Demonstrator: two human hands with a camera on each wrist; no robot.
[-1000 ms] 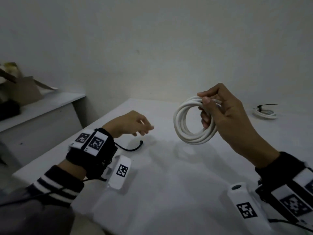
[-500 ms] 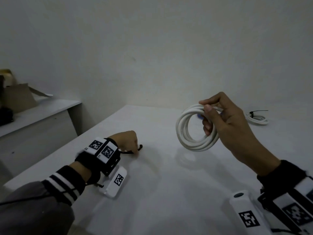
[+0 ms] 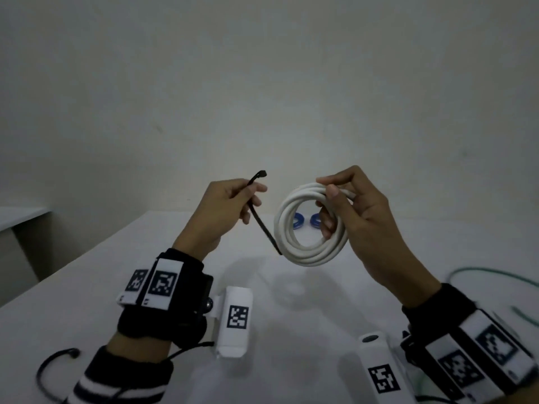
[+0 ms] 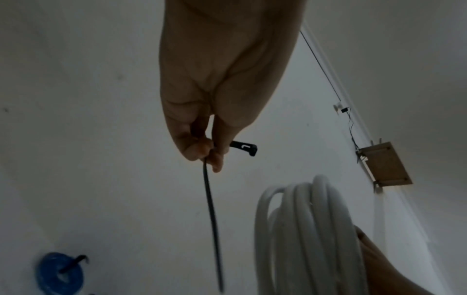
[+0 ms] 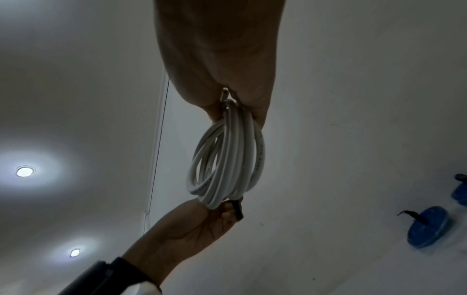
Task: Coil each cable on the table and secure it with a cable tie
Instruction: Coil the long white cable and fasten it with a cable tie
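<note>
Half a second ago the left hand was down on the surface, closing on a black cable tie. Now it is raised beside the white coil, its fingers pinching the tie near the head, which sticks up above the thumb. The tie's tail slants down toward the coil's left edge; whether it touches the coil cannot be told. The right hand holds the coil as before, thumb and fingers curled round the top of the loops, and the coil hangs upright in the air above the surface. The view has also shifted, so that the tied white coil seen earlier to the right is out of frame.

Through the white coil's opening two blue coils show, lying on the surface farther back, each with a black tie. To the right of the coil a loose green cable lies on the surface. Well to the left of the coil, near the front edge, lies another black tie, bent into a hook. Nothing lies between the held tie and the coil.
</note>
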